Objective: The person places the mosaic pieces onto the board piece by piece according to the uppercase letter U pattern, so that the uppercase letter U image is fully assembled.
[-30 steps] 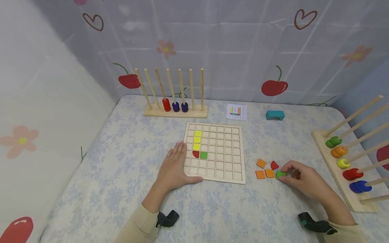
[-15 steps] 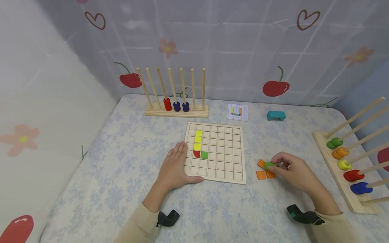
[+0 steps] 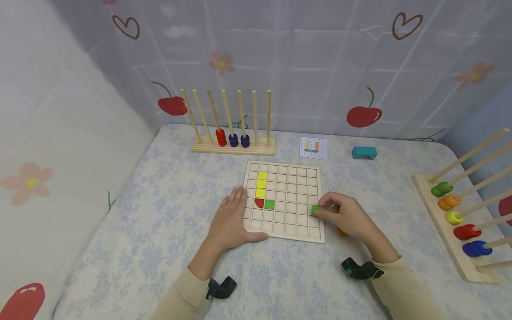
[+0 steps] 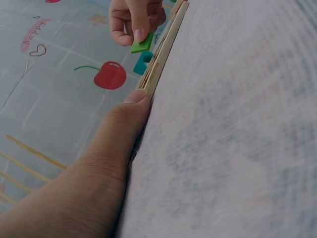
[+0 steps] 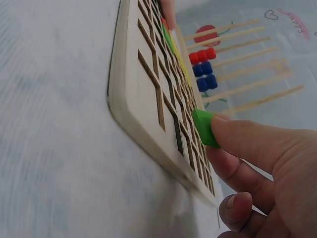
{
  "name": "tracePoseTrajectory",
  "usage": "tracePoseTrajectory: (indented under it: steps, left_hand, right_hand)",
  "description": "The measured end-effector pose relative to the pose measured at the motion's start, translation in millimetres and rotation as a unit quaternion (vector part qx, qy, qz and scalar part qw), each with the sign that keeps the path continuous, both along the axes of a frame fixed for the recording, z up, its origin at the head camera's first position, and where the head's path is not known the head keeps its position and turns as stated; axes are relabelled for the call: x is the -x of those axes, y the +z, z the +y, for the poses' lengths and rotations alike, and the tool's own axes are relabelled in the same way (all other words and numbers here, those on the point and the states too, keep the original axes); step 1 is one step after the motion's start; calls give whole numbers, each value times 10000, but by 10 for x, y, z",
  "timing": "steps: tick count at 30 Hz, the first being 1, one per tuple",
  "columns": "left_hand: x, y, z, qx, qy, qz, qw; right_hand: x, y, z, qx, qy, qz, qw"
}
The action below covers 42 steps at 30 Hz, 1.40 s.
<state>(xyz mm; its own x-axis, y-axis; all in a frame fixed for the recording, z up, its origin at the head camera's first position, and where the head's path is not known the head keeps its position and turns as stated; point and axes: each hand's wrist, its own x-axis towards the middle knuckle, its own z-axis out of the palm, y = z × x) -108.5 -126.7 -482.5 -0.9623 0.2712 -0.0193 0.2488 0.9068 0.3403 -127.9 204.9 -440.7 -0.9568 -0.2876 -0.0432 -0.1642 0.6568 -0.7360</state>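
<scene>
A wooden grid board [image 3: 286, 218] lies mid-table. Its second column holds yellow square tiles [image 3: 261, 184] above a red quarter-round tile [image 3: 259, 203], with a green square tile [image 3: 270, 204] beside the red one. My left hand [image 3: 228, 218] rests flat against the board's left side, its thumb along the near edge. Between thumb and fingers my right hand [image 3: 348, 215] pinches another green square tile [image 5: 205, 128], held over the board's right part. The orange tile [image 3: 342, 233] shows partly under the right hand; the other loose tiles there are hidden.
Behind the board stands a wooden peg rack [image 3: 234, 150] with red and blue beads. A pattern card [image 3: 314, 148] and a teal arch block [image 3: 364, 153] lie at the back. Another peg rack [image 3: 456, 231] with coloured beads stands on the right.
The right hand has picked the green tile up from beside the orange tiles and carried it left to above the board's right side. My left hand stays in place.
</scene>
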Motion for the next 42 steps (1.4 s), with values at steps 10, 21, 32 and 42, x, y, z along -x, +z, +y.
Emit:
tracePoseTrajectory:
  steps: [10,21,32,42]
  left_hand:
    - [3,12,2,34,-3,20,10000]
    - [10,22,14,122,-24,25,9999]
    - [10,43,18,114,-38,23,9999]
    - [-1,20,13,143,19,-151,9998]
  right_hand:
    - [128,13,-543,345,107,-145,9992]
    - [199,-32,-795,252,201,-37,9995]
    - [235,-42,-839,149,137,-86,9998]
    - [251,-102,-878,-261,216,95,9994]
